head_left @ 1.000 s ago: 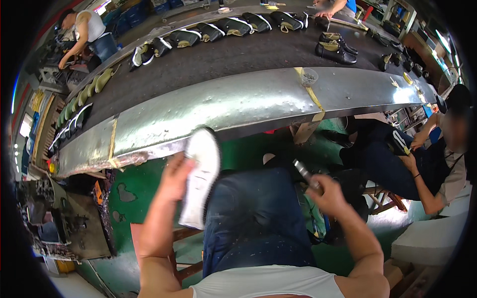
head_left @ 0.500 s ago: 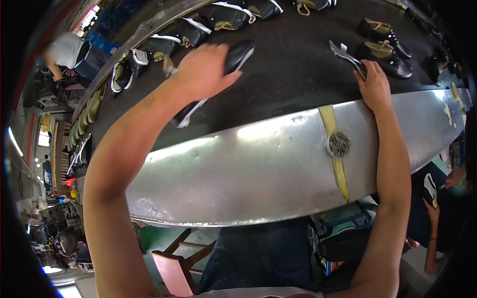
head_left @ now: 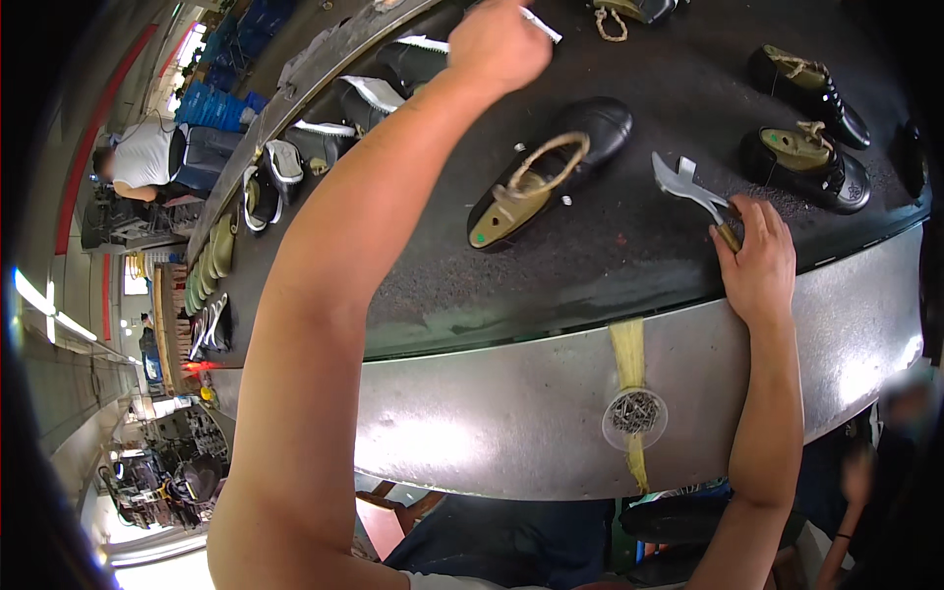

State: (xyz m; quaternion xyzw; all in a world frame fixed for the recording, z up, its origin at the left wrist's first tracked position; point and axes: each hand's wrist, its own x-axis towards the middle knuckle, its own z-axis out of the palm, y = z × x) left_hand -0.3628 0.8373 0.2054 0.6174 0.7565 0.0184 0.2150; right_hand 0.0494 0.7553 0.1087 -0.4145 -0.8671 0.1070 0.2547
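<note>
My left hand (head_left: pixel 501 44) reaches to the far edge and is curled over a black shoe, of which only a white strip (head_left: pixel 541 25) shows; the fingertips are hidden. Near the table's metal edge, my right hand (head_left: pixel 759 256) is closed round the handle of silver lasting pincers (head_left: pixel 693 189), their head resting on the dark surface. Between the hands lies a black shoe on a last (head_left: pixel 605 133), with a loop of cord standing up from its olive top. A small round tub (head_left: pixel 634 418) of nails or tacks sits nearer to me, on a yellow tape strip.
A pair of black shoes (head_left: pixel 836 177) stands to the right. Several black shoes with white edges (head_left: pixel 320 128) line the far left rim, beside olive lasts (head_left: pixel 211 261). A metal ledge (head_left: pixel 511 403) runs along the front. Other people (head_left: pixel 147 162) are at far left and lower right.
My left hand has let go of one black shoe, which now lies upright mid-table, and has moved far ahead to another. The right hand still holds the pincers. The view has shifted.
</note>
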